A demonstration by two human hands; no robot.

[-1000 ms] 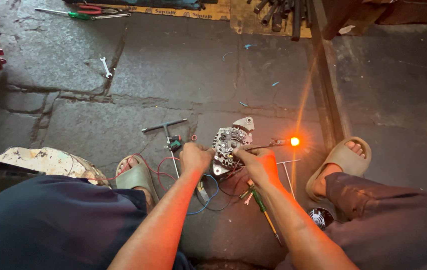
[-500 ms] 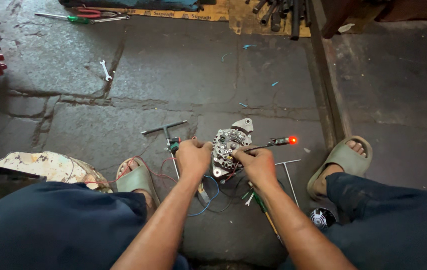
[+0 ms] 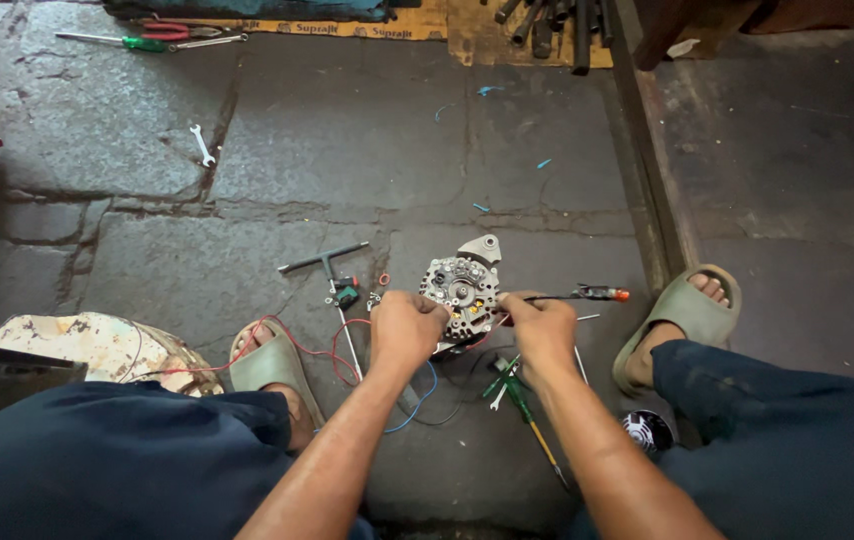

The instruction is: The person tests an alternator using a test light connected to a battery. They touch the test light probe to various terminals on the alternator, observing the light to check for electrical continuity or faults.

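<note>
A round metal alternator [image 3: 462, 287] lies on the stone floor between my feet, its open back facing up. My left hand [image 3: 405, 328] grips its near left edge. My right hand [image 3: 542, 325] is closed on a thin test probe [image 3: 587, 294] with a red end that points right, its tip at the alternator's right side. Red, blue and black wires [image 3: 342, 355] trail from under my hands toward the left.
A T-handle wrench [image 3: 327, 262] and small parts lie left of the alternator. Green-handled screwdrivers [image 3: 522, 400] rest under my right forearm. A small spanner [image 3: 203, 145] lies far left; more tools [image 3: 152, 38] sit along the top. A metal bar [image 3: 647, 170] runs down the right.
The bright orange glow at the probe's end has gone out. Both hands have stayed on the alternator, and the view has shifted slightly.
</note>
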